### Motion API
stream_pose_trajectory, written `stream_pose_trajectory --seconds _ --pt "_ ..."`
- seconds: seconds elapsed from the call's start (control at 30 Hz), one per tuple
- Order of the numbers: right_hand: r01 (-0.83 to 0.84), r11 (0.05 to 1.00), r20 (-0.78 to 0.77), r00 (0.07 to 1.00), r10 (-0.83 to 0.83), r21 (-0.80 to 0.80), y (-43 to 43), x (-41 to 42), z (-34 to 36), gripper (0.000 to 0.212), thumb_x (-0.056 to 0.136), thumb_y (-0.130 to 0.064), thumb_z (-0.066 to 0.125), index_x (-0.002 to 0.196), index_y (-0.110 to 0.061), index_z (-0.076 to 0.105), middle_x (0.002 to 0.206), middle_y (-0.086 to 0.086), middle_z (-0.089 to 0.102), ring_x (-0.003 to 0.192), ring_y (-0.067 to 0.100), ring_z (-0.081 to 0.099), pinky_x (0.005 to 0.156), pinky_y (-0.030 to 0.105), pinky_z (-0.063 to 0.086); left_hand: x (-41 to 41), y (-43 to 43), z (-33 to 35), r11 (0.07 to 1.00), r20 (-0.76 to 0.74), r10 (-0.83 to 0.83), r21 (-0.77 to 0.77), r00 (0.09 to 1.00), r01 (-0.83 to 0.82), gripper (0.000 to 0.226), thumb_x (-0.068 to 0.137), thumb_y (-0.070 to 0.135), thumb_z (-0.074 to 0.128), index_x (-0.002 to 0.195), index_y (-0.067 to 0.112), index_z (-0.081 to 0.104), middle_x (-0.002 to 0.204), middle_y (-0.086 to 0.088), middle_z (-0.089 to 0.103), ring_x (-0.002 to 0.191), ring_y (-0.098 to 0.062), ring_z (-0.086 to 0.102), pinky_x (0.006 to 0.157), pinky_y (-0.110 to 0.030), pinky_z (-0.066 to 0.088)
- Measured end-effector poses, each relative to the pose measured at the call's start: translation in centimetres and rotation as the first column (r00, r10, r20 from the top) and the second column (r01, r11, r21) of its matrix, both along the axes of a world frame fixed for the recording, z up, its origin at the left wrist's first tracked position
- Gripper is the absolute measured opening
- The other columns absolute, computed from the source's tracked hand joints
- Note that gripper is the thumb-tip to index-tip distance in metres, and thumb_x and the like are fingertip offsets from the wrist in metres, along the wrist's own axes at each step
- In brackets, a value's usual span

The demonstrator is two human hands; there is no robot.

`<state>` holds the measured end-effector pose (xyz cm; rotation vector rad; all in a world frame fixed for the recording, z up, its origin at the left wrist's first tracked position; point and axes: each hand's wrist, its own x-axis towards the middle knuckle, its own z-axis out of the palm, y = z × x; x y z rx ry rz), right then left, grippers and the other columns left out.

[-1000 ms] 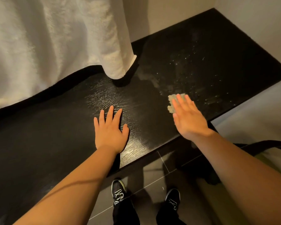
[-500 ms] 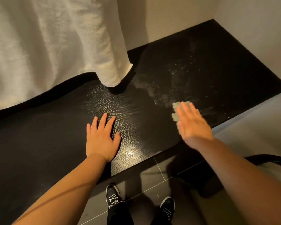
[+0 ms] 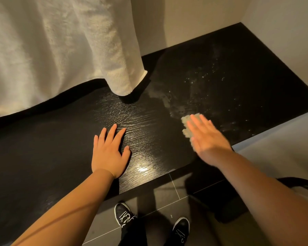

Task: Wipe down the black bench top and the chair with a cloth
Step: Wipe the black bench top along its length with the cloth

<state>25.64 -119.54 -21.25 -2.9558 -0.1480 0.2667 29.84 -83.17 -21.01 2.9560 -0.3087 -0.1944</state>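
L hand (image 3: 108,153) hasn't shifted in the last sec. It lies flat on the worktop (image 3: 43,148), fingers straight & spread, holding nothing, just bracing me. White towel-like fabric (image 3: 60,50) hangs at 10 o'clock, hem close to the top; can't tell if it touches. The grain at 12 o'clock shines clean, so that strip looks done. A pale smear (image 3: 167,100) starts at 1 o'clock, and the cloth (image 3: 187,125) sits at its near edge, barely moved vs a sec ago. R hand (image 3: 208,139) presses it w/ flat open fingers and is blurred, so prob mid-stroke. Hands well apart. Little ground gained, so this patch needs more passes. The cloth is small, pale & nubbly, mostly hidden under my fingers. White specks (image 3: 203,79) at 2 o'clock are not yet wiped.
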Motion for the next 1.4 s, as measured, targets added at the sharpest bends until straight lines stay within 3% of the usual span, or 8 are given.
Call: stream_pose_trajectory --seconds 0.2,0.5,0.8,0.9,1.07,1.2,1.3,1.4 --pt "0.372 0.924 -0.042 0.926 -0.376 -0.091 -2.0 3.6 1.3 0.062 0.109 -0.036 0.023 0.166 -0.017 0.007 0.175 0.007 0.000 0.160 0.031 -0.004 0.130 0.047 0.003 0.1 -0.1 0.0 1.000 -0.009 0.001 0.006 1.000 -0.001 0.067 0.099 0.058 0.034 0.164 0.037 0.031 0.175 0.003 0.021 0.162 -0.032 0.011 0.131 -0.056 0.009" --pt "-0.084 0.996 -0.073 0.994 0.086 0.034 3.0 2.4 1.2 0.064 0.109 -0.035 0.026 0.167 -0.023 0.001 0.174 -0.006 -0.009 0.159 0.019 -0.016 0.130 0.039 -0.002 0.1 -0.2 0.0 1.000 -0.009 -0.007 0.022 1.000 0.007 0.068 0.099 0.056 0.035 0.164 0.035 0.033 0.175 0.002 0.022 0.161 -0.033 0.012 0.131 -0.057 0.010" --pt "0.386 0.922 -0.113 0.915 -0.388 -0.036 -2.4 7.9 2.0 0.064 0.109 -0.036 0.022 0.165 -0.018 -0.003 0.174 0.003 -0.011 0.159 0.030 -0.014 0.128 0.044 -0.004 0.2 -0.2 -0.1 0.998 -0.014 -0.009 0.054 1.000 0.009 0.068 0.099 0.054 0.036 0.163 0.032 0.036 0.174 -0.001 0.025 0.160 -0.036 0.017 0.130 -0.060 0.014" --pt "0.184 0.983 -0.079 0.980 -0.182 0.015 2.3 7.2 1.3 0.069 0.105 -0.034 0.022 0.164 -0.018 -0.011 0.174 0.006 -0.011 0.159 0.032 -0.013 0.130 0.049 0.003 0.2 -0.6 -0.1 0.995 -0.003 -0.028 0.098 1.000 0.028 0.069 0.097 0.049 0.039 0.160 0.022 0.042 0.168 -0.011 0.034 0.154 -0.042 0.029 0.126 -0.064 0.019" --pt "-0.161 0.977 -0.008 0.986 0.164 0.142 1.9 6.9 0.7 0.072 0.098 -0.019 0.051 0.165 -0.018 0.025 0.173 0.000 0.017 0.161 0.027 0.007 0.129 0.047 0.012 2.7 -4.6 0.8 0.990 0.080 -0.115 -0.077 0.990 0.121 0.063 0.093 0.046 0.050 0.143 0.009 0.060 0.141 -0.013 0.050 0.129 -0.038 0.053 0.119 -0.057 0.035" --pt "0.124 0.992 -0.042 0.991 -0.125 -0.026 -1.2 10.9 1.0 0.069 0.102 -0.027 0.041 0.166 -0.015 0.017 0.174 0.006 0.011 0.160 0.032 0.008 0.127 0.052 0.021 8.3 -10.3 1.0 0.955 0.102 -0.195 -0.208 0.975 0.213 0.064 0.096 0.043 0.057 0.149 0.008 0.053 0.152 -0.013 0.050 0.137 -0.034 0.047 0.118 -0.048 0.035" --pt "0.346 0.938 -0.026 0.938 -0.346 -0.012 1.6 13.1 1.6 0.072 0.102 -0.033 0.041 0.166 -0.010 0.014 0.173 0.012 0.010 0.158 0.037 0.007 0.129 0.051 0.015 11.3 -12.2 0.0 0.975 0.016 -0.184 -0.120 0.983 0.184 0.073 0.097 0.043 0.050 0.158 0.004 0.041 0.163 -0.018 0.040 0.150 -0.036 0.037 0.125 -0.053 0.027" --pt "0.143 0.990 0.001 0.990 -0.143 0.002 6.6 13.4 1.3 0.071 0.104 -0.036 0.034 0.166 -0.014 0.008 0.173 0.011 0.007 0.157 0.035 0.004 0.128 0.045 0.010 11.7 -12.4 -1.0 0.989 -0.050 -0.147 -0.023 0.988 0.146 0.080 0.097 0.045 0.038 0.167 0.008 0.022 0.174 -0.012 0.019 0.161 -0.032 0.016 0.132 -0.052 0.010"
